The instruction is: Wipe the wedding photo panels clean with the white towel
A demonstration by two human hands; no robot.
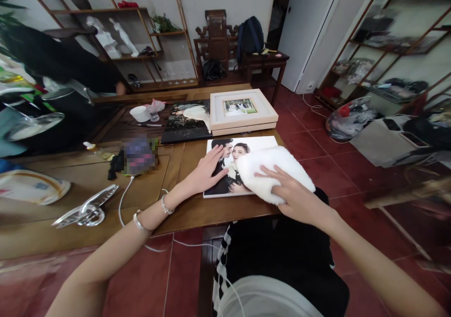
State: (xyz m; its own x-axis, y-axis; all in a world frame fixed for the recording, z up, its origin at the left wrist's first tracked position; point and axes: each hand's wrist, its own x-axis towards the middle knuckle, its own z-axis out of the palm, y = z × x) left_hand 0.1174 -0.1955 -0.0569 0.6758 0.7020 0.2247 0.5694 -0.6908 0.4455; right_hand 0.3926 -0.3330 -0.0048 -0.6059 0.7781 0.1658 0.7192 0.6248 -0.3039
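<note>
A large photo print (246, 144) of a couple lies flat at the near edge of the wooden table (183, 166). My left hand (206, 169) rests flat on the print's left side, fingers stretched out. My right hand (291, 192) presses down on a fluffy white cloth (271, 166) that covers the right part of the print, fingers spread over it. Bracelets circle my left wrist.
Behind the print sit a cream framed photo (243, 111) and a dark photo panel (183, 122). A white bowl (140, 113), a blurred item with a white cable (141, 155), a plate (31, 185) and a silvery stand (86, 209) lie left. Shelves, a chair and bags ring the room.
</note>
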